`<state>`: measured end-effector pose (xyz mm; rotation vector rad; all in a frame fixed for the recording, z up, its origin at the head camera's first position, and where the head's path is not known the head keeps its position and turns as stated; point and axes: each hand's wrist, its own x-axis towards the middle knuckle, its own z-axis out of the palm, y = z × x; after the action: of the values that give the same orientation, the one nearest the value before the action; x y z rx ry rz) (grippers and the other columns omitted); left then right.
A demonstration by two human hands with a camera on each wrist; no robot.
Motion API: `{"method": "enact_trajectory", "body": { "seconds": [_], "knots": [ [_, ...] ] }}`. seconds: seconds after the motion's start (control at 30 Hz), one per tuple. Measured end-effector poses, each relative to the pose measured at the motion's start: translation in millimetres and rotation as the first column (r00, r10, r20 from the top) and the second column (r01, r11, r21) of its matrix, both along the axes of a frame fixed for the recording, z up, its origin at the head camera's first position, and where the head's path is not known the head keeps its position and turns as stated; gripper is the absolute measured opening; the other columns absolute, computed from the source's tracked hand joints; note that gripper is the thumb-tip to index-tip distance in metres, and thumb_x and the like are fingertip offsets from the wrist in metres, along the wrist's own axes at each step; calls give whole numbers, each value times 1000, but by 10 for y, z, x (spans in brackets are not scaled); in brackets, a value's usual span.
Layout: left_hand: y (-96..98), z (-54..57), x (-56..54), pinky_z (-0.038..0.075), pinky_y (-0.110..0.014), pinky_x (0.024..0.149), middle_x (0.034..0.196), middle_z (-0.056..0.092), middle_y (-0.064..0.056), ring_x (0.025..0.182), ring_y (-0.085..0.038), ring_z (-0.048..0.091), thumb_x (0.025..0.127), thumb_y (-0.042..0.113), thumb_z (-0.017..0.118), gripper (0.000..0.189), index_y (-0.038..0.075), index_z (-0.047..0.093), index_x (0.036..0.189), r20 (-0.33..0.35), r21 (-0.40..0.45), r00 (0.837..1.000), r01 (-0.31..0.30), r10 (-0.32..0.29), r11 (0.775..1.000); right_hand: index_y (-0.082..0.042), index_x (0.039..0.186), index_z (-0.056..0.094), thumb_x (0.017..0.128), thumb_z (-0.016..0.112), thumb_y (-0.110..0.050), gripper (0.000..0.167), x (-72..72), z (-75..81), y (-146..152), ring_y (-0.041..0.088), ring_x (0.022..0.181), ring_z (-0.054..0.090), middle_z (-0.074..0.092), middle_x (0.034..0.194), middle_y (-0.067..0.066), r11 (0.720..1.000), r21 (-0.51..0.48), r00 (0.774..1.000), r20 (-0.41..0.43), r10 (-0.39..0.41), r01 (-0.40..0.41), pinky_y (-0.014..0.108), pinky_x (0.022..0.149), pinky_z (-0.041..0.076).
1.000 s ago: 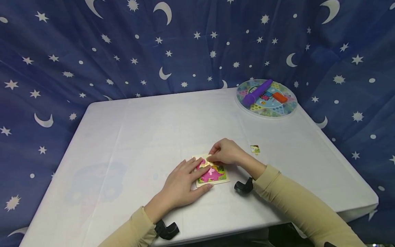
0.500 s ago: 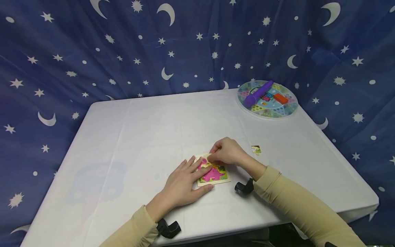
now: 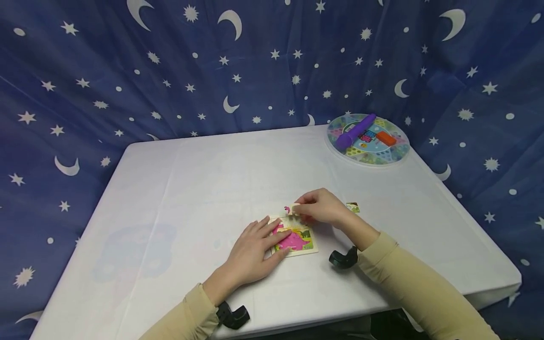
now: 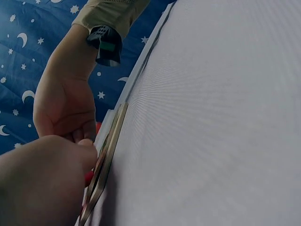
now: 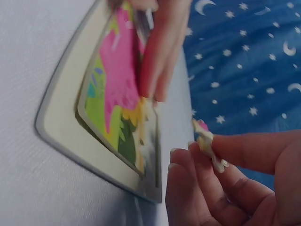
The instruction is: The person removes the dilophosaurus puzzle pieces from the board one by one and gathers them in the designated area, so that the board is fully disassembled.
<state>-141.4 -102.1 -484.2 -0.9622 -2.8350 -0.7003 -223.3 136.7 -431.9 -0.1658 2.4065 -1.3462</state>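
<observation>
A small jigsaw puzzle (image 3: 301,241) in a pale wooden tray, with a pink dinosaur picture, lies near the front of the table. My left hand (image 3: 251,248) lies across its left side, fingers straight and spread. Just above the puzzle's far edge, my right hand (image 3: 322,207) pinches a puzzle piece (image 3: 290,209) between thumb and fingers. The right wrist view shows that puzzle piece (image 5: 206,143) edge-on, raised clear of the tray. A bare strip shows at the puzzle's far side. In the left wrist view the tray (image 4: 110,150) is seen from its edge.
Another puzzle piece (image 3: 352,206) lies on the white table (image 3: 221,174), partly behind the right hand. At the back right, a round game board (image 3: 395,153) carries a purple microphone-shaped toy (image 3: 355,132) and an orange block (image 3: 386,138). A blue star-patterned curtain (image 3: 255,61) hangs behind.
My right hand has lifted a puzzle piece out of the puzzle's far side and moved slightly right with it. My left hand has stayed on the puzzle.
</observation>
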Motion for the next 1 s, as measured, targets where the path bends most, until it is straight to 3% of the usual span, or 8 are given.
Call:
{"method": "enact_trajectory", "body": {
  "seconds": [0.13,0.43,0.6,0.77,1.0],
  "knots": [
    [-4,-26,-18,25,-49,119,155,49,-3,147,-30,37,100,48,61,45,28,66,140,-26,69,1000,-1,2,998,-6,112,76,98,71,-27,26,17,14,150,22,80,68,73,90,10,998,-62,999,39,-29,32,35,74,59],
    [-8,-39,-53,31,-49,116,147,58,-3,142,-29,46,93,44,73,50,17,69,136,-34,153,999,-19,25,988,-6,123,73,100,68,-23,29,-52,84,499,25,86,63,71,103,9,999,7,999,40,-34,34,36,75,56],
    [0,-41,-53,30,-48,117,148,57,-3,144,-28,43,94,46,71,51,18,68,137,-11,142,999,-30,32,989,-8,119,73,97,73,-26,29,-133,126,666,28,84,59,69,97,10,992,77,995,9,-99,98,37,71,53],
    [11,-32,-46,25,-48,120,148,56,-2,145,-27,42,94,48,71,51,20,68,137,-7,109,998,-54,55,993,-9,111,75,93,76,-32,29,-186,145,816,27,81,60,70,93,7,975,188,992,-53,-111,119,37,68,51],
    [-2,-6,-55,21,-50,121,150,55,-1,145,-25,41,94,49,70,51,21,68,137,-4,85,997,-74,75,994,-9,106,76,90,79,-34,30,-203,55,967,22,74,57,68,89,4,958,258,992,-12,-126,124,34,66,47]
  ]
}}
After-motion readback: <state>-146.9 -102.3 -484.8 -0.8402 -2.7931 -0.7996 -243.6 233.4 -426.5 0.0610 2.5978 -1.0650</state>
